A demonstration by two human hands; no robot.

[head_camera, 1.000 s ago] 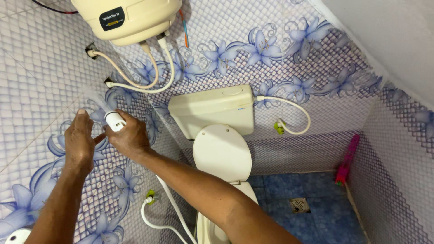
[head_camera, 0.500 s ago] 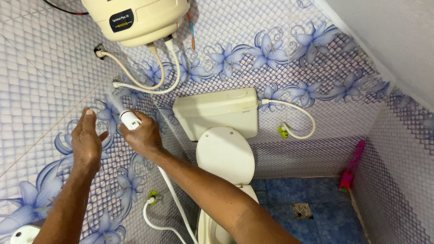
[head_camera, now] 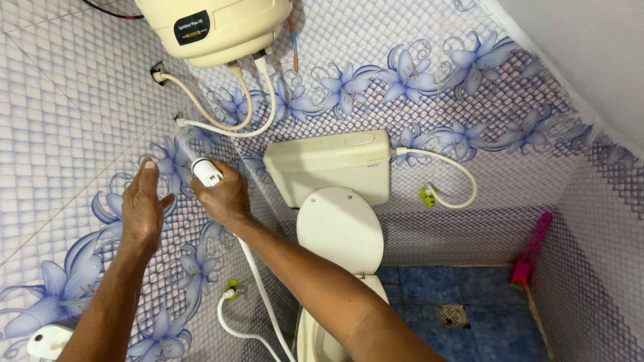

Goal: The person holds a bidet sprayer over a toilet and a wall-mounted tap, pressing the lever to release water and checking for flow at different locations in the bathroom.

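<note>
Right hand (head_camera: 225, 196) is clenched around a white tap knob (head_camera: 206, 171) fixed to the tiled wall (head_camera: 74, 121), below the cream water heater (head_camera: 215, 27) and its two white hoses (head_camera: 258, 100). The grip wraps the fitting from below, apparently for turning purchase. Left hand (head_camera: 143, 204) is released, fingers extended, palm near the wall just beside the knob, holding nothing. Cistern (head_camera: 329, 164) and closed toilet lid (head_camera: 341, 228) stand to the right.

Left hand (head_camera: 144, 204) raised, fingers loosely spread — right hand (head_camera: 225, 198) fisted, both forearms reaching forward.
</note>
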